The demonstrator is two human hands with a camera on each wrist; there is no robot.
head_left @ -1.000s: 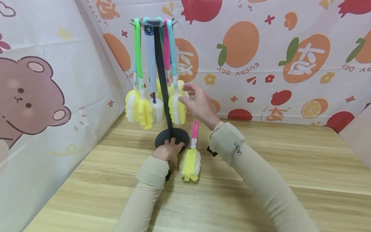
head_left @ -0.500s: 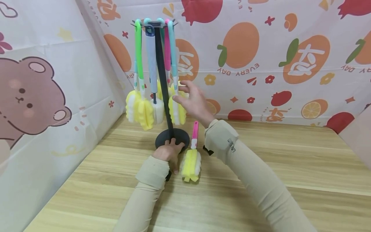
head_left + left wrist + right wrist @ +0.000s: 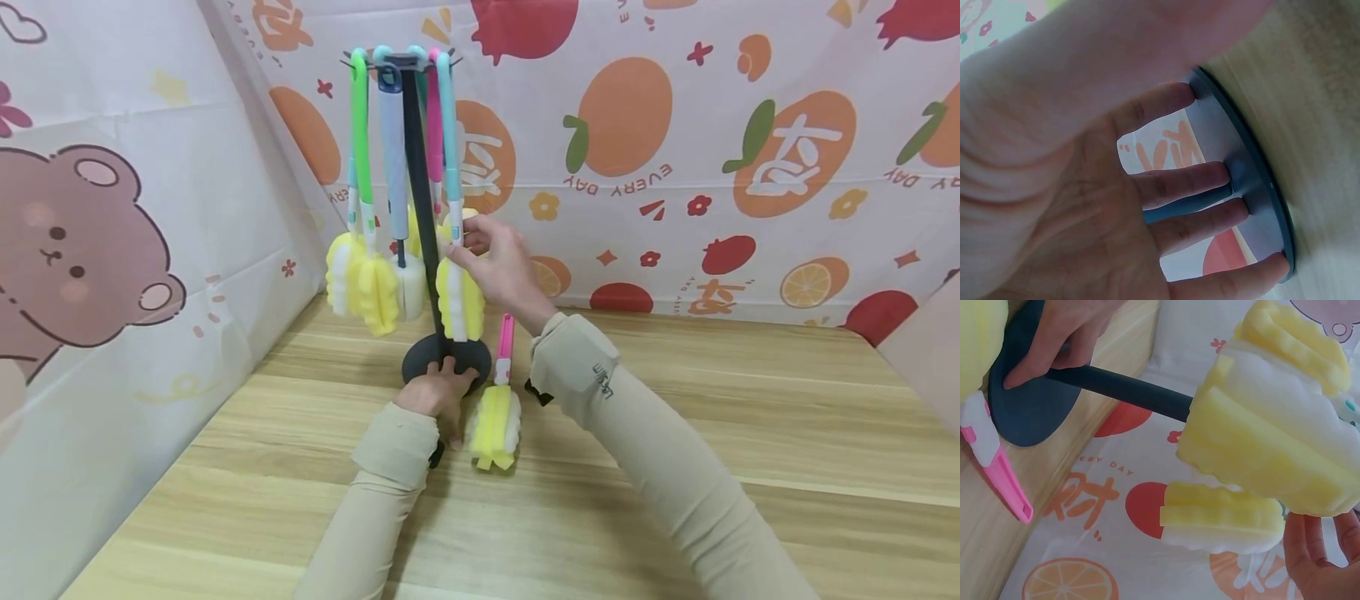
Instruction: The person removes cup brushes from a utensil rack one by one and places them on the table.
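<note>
A black stand (image 3: 426,208) holds several hanging sponge brushes by their looped handles. My left hand (image 3: 433,395) rests with spread fingertips on the stand's round base (image 3: 472,354); the left wrist view shows those fingers (image 3: 1191,181) nearly straight against the base (image 3: 1254,187). At the stand's right side my right hand (image 3: 504,260) pinches the neck of a teal-handled brush (image 3: 461,300), whose loop is still at the top. In the right wrist view its yellow and white sponge (image 3: 1266,425) hides part of that hand (image 3: 1322,556).
A pink-handled sponge brush (image 3: 495,425) lies on the wooden table (image 3: 637,500), right of the base. Green-handled (image 3: 362,142) and pale blue-handled (image 3: 393,150) brushes hang on the stand's left and front. Printed cloth (image 3: 615,242) stands behind the table.
My right hand has moved left and its fingers have closed round the teal brush's neck. That brush's sponge hangs a little lower. My left hand has stayed on the base.
</note>
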